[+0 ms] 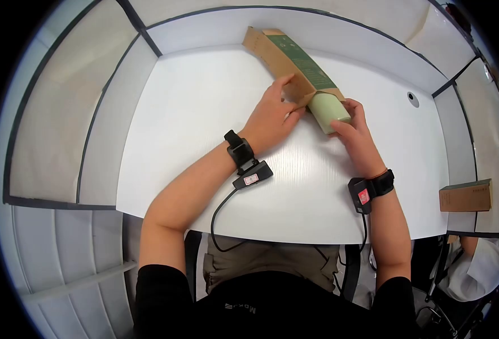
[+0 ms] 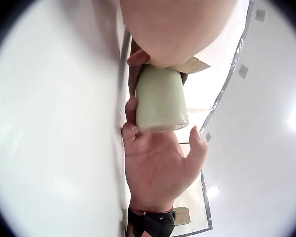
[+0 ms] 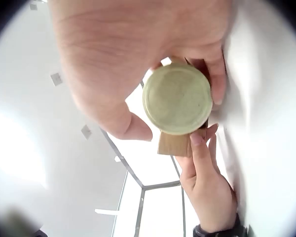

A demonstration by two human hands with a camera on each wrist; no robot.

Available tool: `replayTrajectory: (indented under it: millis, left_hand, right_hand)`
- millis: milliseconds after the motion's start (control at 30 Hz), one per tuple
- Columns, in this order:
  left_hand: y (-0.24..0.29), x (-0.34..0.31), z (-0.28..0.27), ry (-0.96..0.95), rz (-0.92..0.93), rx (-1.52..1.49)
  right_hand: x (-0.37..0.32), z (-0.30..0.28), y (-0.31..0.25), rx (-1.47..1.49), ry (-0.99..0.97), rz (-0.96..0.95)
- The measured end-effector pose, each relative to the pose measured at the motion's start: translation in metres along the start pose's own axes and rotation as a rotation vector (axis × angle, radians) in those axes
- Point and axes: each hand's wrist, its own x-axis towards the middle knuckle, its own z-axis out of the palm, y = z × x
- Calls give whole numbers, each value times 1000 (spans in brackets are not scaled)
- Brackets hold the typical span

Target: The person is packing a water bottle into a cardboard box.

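Note:
A long brown and green cardboard box (image 1: 303,62) lies slantwise on the table, its end flaps spread toward me. Out of that end sticks a smooth pale green cylinder (image 1: 328,111), its round end (image 3: 177,98) facing the right wrist camera; the rest is hidden inside. My left hand (image 1: 270,116) holds the box near its mouth, thumb and fingers at a flap (image 3: 173,144). Around the side of the cylinder curl the fingers of my right hand (image 1: 358,135). The thumb (image 2: 197,143) stands out from it in the left wrist view.
White panels (image 1: 204,37) with dark edging enclose the white table (image 1: 193,96). A round cable hole (image 1: 412,99) sits at the back right. Another brown box (image 1: 465,196) is at the right side. Beyond the right edge, part of another person (image 1: 481,268) shows.

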Motion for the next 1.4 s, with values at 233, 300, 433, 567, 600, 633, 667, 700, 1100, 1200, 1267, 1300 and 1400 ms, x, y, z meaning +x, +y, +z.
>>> replayTrajectory:
  millis: [233, 300, 433, 567, 600, 633, 667, 700, 1100, 1200, 1267, 1300, 1400]
  left_hand:
    - [-9, 1, 2, 32, 4, -68]
    - [-12, 1, 3, 1, 33, -58]
    - [-5, 0, 3, -130, 92, -144]
    - [3, -2, 2, -181, 183, -85]
    - [5, -1, 2, -170, 181, -114]
    - [6, -1, 2, -160, 179, -142]
    - [6, -1, 0, -221, 117, -169]
    - [6, 0, 1, -181, 168, -109]
    - [29, 10, -12, -32, -598, -812]
    - [25, 10, -15, -85, -571, -827]
    - [24, 9, -17, -128, -548, -867]
    - [21, 10, -18, -159, -522, -891]
    - [13, 9, -18, -235, -425, -933]
  right_hand:
    - [6, -10, -3, -28, -78, -44]
    - [5, -6, -3, -104, -4, -50]
    - [11, -10, 6, -497, 219, -60]
    - [17, -12, 14, -763, 323, -119]
    - [16, -11, 14, -802, 335, -168]
    - [16, -11, 14, -841, 348, -217]
    - [20, -17, 26, -815, 325, -240]
    - [17, -14, 21, -745, 304, -227]
    - [11, -5, 11, -542, -22, -247]
    - [7, 2, 4, -396, -122, -242]
    - [7, 3, 8, -324, -132, -246]
    - [9, 2, 11, -322, -118, -243]
    - [7, -1, 7, -287, -87, -169]
